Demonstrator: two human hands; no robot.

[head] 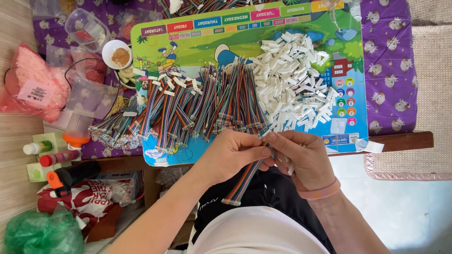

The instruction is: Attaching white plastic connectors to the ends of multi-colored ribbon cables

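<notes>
1. Head view: A person seated at a low worktop (400, 140) holds one rainbow ribbon cable (245, 181) between both hands, just off the near edge of a colourful printed children's mat (197, 37).
2. Head view: The left hand (230, 153) has its grip pressed together on the cable's upper end, thumb and fingers pinching it close to the mat's edge.
3. Head view: The right hand (301, 157), a pink wristband (320, 191) on its wrist, pinches the same upper end from the other side; the fingertips of the two hands meet there, and whether a small white piece sits between them cannot be told.
4. Head view: The cable hangs down and to the left over the person's lap, its lower end tipped with a white connector (230, 202).
5. Head view: On the mat, just beyond the hands, lies a wide pile of multicoloured ribbon cables (197, 106); to its right is a heap of small white plastic connectors (294, 80).
6. Head view: A purple patterned cloth (391, 70) covers the worktop under the mat.
7. Head view: At the left stand a small white bowl (117, 54) of brown contents, a clear plastic container (87, 29), a pink bag (33, 84) and an orange-capped bottle (77, 129).
</notes>
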